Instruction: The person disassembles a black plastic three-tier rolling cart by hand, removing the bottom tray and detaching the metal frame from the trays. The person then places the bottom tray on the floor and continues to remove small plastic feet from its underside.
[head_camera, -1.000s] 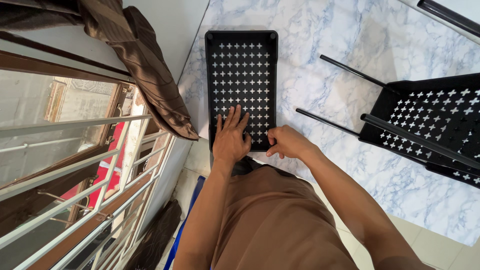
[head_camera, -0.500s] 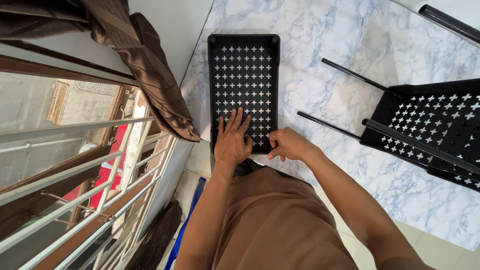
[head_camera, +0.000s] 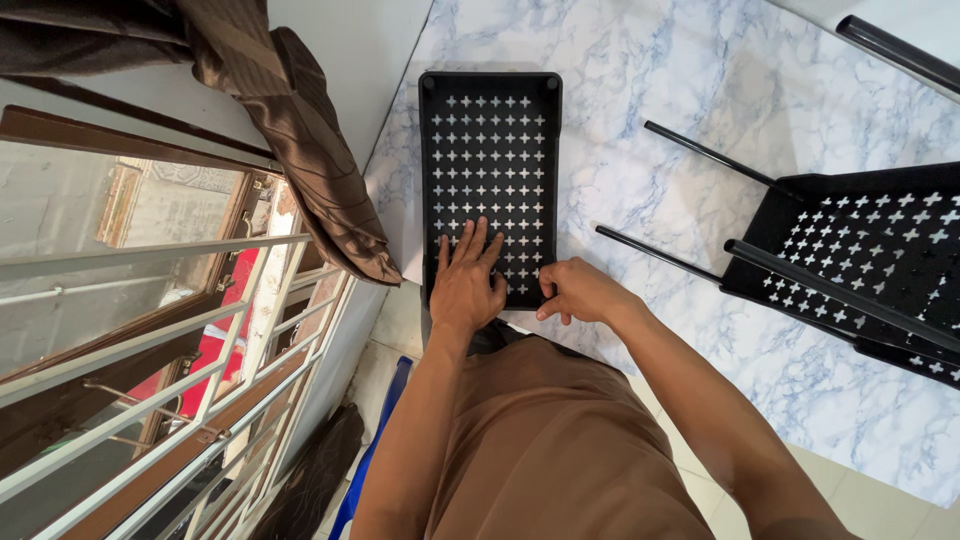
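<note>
I see a black tray (head_camera: 490, 130) punched with rows of white-showing cross cutouts, a second black cross-cut tray (head_camera: 880, 250) with black rods, white bench (head_camera: 640, 180) with blue-grey marble veining, brown striped curtain (head_camera: 300, 130), brown shirt (head_camera: 560, 450).

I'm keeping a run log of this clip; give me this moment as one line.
left hand: flat on black perforated tray | right hand: gripping tray's near right corner | tray: on marble-patterned surface

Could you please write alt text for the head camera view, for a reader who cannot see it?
A person's left hand lies flat on a black tray punched with cross-shaped holes, while the right hand grips its near right corner. The tray rests on a marble-patterned surface, with a second tray fitted with black rods at right.
</note>
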